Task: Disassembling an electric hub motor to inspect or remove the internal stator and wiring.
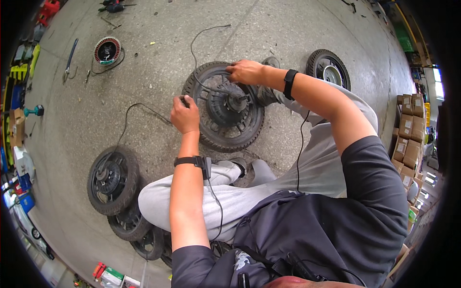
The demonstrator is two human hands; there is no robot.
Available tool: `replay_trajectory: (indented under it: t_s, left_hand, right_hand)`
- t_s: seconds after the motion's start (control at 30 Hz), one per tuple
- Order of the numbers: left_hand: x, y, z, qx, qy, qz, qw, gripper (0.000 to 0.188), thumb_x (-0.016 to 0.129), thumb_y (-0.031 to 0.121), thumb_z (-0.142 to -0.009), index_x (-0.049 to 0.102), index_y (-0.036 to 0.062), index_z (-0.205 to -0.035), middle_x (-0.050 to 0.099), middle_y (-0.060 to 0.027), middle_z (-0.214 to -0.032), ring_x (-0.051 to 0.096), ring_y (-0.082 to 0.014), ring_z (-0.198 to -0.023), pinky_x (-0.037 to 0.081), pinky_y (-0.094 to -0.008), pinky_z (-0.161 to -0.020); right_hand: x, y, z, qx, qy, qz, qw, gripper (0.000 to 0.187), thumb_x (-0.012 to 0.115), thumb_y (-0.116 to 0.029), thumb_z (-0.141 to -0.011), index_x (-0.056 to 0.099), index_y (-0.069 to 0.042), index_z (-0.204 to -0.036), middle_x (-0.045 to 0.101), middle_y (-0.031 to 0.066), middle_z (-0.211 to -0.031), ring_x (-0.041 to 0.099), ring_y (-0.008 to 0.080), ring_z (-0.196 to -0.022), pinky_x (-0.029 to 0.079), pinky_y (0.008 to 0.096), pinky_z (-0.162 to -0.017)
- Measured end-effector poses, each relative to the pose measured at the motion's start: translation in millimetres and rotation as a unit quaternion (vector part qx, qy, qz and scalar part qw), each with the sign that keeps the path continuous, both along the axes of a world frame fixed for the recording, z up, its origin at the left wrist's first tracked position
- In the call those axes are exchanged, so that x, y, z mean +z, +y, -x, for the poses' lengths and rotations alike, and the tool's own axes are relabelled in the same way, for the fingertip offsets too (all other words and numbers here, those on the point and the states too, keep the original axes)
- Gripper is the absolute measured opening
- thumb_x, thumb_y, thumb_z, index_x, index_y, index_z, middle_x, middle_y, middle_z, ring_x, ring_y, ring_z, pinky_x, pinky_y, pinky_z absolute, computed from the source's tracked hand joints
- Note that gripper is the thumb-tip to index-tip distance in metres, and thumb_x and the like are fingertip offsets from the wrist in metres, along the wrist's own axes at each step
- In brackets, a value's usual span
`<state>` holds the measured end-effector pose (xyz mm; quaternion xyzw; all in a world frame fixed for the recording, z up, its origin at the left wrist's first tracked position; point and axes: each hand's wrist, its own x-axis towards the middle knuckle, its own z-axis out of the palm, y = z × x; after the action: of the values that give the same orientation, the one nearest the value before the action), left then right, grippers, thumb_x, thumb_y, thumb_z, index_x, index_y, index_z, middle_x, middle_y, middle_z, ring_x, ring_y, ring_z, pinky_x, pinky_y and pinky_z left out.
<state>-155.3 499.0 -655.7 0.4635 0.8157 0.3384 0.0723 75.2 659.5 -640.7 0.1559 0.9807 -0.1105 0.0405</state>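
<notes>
A black spoked hub-motor wheel (224, 109) lies on the floor in front of me, its axle pointing up and a dark cable running from its hub. My left hand (185, 116) is closed at the tyre's left edge, with a small dark thing between thumb and finger that I cannot make out. At the far edge of the same wheel, my right hand (246, 72) has its fingers bent over the tyre and rim.
Several similar wheels (114, 180) lie by my left knee, and another wheel (329, 71) is beyond my right leg. A round stator with copper-red windings (107, 51) sits at the far left, near a blue-handled tool (72, 55). Cardboard boxes (408, 127) are stacked on the right.
</notes>
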Motion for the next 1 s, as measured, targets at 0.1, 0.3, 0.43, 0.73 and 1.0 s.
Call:
replay_trajectory:
  t_s: [0.1, 0.3, 0.43, 0.73, 1.0]
  left_hand:
    - [1.9, -0.2, -0.8, 0.003, 0.003, 0.002, 1.000, 0.018, 0.060, 0.027, -0.090, 0.062, 0.0089, -0.090, 0.071, -0.0147, -0.084, 0.067, -0.0398, -0.076, 0.050, -0.0506, -0.066]
    - [3.2, 0.0, -0.8, 0.004, 0.012, 0.004, 1.000, 0.019, 0.060, 0.028, -0.090, 0.061, 0.0086, -0.089, 0.071, -0.0153, -0.083, 0.067, -0.0403, -0.076, 0.050, -0.0510, -0.066]
    - [2.0, 0.5, 0.2, 0.001, 0.011, 0.012, 1.000, 0.019, 0.060, 0.027, -0.090, 0.061, 0.0085, -0.090, 0.071, -0.0160, -0.083, 0.067, -0.0404, -0.076, 0.050, -0.0508, -0.066]
    - [-1.3, 0.6, 0.3, 0.001, 0.003, 0.012, 1.000, 0.020, 0.060, 0.027, -0.090, 0.062, 0.0077, -0.090, 0.071, -0.0157, -0.085, 0.067, -0.0401, -0.077, 0.051, -0.0503, -0.066]
    - [-0.2, 1.2, 0.0, -0.003, 0.004, 0.002, 1.000, 0.019, 0.060, 0.027, -0.090, 0.063, 0.0081, -0.091, 0.071, -0.0154, -0.086, 0.067, -0.0398, -0.078, 0.051, -0.0501, -0.067]
  right_hand:
    - [0.3, -5.3, -0.5, -0.067, -0.007, 0.073, 0.995, 0.026, 0.061, -0.028, -0.088, 0.072, -0.005, -0.089, 0.067, 0.0181, -0.090, 0.066, 0.0386, -0.093, 0.053, 0.0486, -0.080]
    - [-7.9, -10.6, 15.3, -0.242, 0.044, 0.209, 0.946, 0.025, 0.068, -0.019, -0.081, 0.072, -0.003, -0.100, 0.068, 0.0221, -0.091, 0.064, 0.0416, -0.096, 0.052, 0.0488, -0.084]
    - [-12.2, -23.9, 14.7, -0.239, 0.163, 0.142, 0.947, 0.026, 0.071, -0.008, -0.074, 0.072, -0.002, -0.099, 0.069, 0.0204, -0.094, 0.065, 0.0394, -0.097, 0.052, 0.0465, -0.085]
    - [-12.6, -47.3, 11.7, -0.452, 0.270, 0.484, 0.699, 0.029, 0.077, -0.020, -0.085, 0.070, 0.005, -0.098, 0.072, 0.0117, -0.089, 0.069, 0.0227, -0.076, 0.055, 0.0378, -0.070]
    - [-5.4, -24.5, 17.0, -0.413, -0.012, 0.255, 0.874, 0.024, 0.075, -0.027, -0.082, 0.073, -0.004, -0.092, 0.071, 0.0095, -0.080, 0.069, 0.0276, -0.077, 0.055, 0.0404, -0.070]
